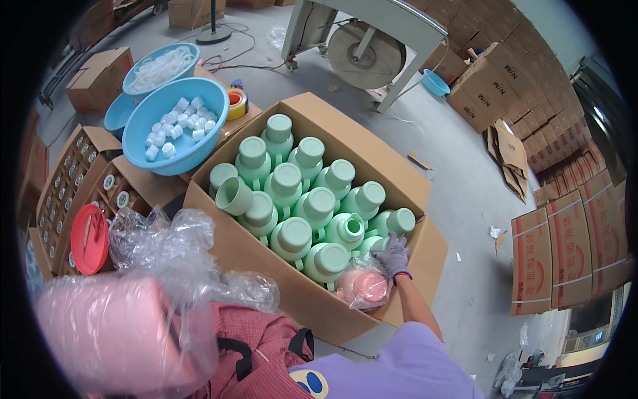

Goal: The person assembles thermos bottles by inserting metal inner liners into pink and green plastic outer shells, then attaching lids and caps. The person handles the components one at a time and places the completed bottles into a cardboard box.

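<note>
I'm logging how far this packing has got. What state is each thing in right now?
cardboard box: flaps open, nearly full
green flasks: packed, mostly upright, unwrapped
pink flask: bagged, in the box's near corner
right hand: gloved, on the bagged pink flask
large blue basin: holding white caps
left hand: not visible

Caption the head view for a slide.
Gloved right hand reaches into a cardboard box of green jugs beside a bagged pink jug.

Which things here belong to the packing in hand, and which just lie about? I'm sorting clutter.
In hand: right hand, pink jug in plastic bag, green jugs, open carton.
Lying about: blue basins of white caps, red lid, tape roll.
</note>
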{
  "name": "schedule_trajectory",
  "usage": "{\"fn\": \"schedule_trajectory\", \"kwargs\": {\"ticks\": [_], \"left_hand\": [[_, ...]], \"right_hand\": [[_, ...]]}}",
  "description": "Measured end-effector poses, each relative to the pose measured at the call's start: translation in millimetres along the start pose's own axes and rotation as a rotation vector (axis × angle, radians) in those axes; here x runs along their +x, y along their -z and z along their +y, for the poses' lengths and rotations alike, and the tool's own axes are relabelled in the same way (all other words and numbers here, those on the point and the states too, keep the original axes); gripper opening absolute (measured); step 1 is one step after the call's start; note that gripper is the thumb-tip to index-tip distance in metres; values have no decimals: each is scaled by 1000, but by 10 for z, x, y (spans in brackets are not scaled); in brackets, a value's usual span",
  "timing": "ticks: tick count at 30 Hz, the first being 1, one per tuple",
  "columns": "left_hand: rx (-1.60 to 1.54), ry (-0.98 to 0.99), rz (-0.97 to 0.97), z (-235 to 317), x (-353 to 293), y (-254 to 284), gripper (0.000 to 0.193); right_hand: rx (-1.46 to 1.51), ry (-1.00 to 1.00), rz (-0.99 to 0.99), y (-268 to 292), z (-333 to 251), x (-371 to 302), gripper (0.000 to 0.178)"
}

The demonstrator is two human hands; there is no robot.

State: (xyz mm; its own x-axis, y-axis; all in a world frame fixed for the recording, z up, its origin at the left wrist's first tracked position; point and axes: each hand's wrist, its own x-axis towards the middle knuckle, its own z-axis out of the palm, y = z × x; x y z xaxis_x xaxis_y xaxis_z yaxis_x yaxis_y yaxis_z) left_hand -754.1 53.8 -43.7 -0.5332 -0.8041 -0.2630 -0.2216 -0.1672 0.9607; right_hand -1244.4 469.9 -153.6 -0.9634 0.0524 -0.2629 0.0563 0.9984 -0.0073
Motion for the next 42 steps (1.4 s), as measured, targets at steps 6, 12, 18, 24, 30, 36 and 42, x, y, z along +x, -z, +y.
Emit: {"fn": "schedule_trajectory", "kwargs": {"ticks": [6, 12, 18, 24, 30, 36, 42], "left_hand": [[-193, -233, 0, 83, 198, 14, 27], [-267, -460, -352, -49, 583, -538, 17], [-342, -383, -419, 547, 493, -1830, 5], [-350, 106, -840, -30, 581, -3428, 24], [132, -153, -1094, -803, 595, -4231, 51], [-80, -97, -793, -260, 1218, -2638, 54], [-52, -248, -121, 576, 1080, 14, 52]], "right_hand": [[1176, -3, -203, 1124, -332, -220, 80], [1637, -216, -693, 130, 51, -33, 68], [2348, 16, -493, 1097, 190, -357, 57], [2240, 687, 233, 2567, 15, -1426, 55], [2089, 766, 103, 2692, -216, -1646, 60], [1435, 1076, -533, 2300, -1084, -1735, 69], [191, 1954, -834, 1603, -2624, -2958, 78]]}}
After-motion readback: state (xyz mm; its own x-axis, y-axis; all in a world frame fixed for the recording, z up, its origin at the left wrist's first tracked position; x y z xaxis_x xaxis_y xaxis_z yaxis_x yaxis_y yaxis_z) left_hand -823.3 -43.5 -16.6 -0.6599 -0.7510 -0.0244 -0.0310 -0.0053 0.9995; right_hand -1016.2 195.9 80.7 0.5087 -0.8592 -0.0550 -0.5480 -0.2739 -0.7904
